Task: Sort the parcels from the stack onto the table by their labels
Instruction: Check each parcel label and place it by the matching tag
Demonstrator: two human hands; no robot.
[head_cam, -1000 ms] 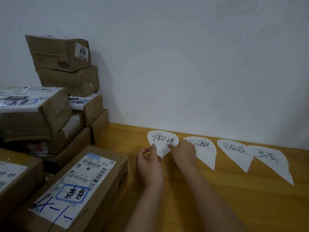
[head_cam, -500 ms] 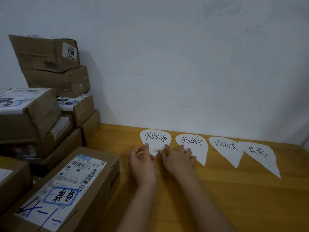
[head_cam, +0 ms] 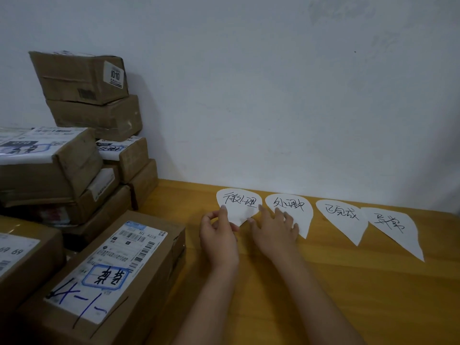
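The left hand (head_cam: 219, 235) pinches the leftmost paper label (head_cam: 239, 205) at its 7 o'clock edge; the right hand (head_cam: 276, 232) lies spread flat on the second paper label (head_cam: 298, 210). The pinched label should be set level beside its neighbour, without overlap, flat on the worktop (head_cam: 348, 282); the parcels (head_cam: 87, 120) sit stacked at 9 o'clock.

White wall (head_cam: 273, 95), faint grey smudges (head_cam: 341, 11) toward upper right
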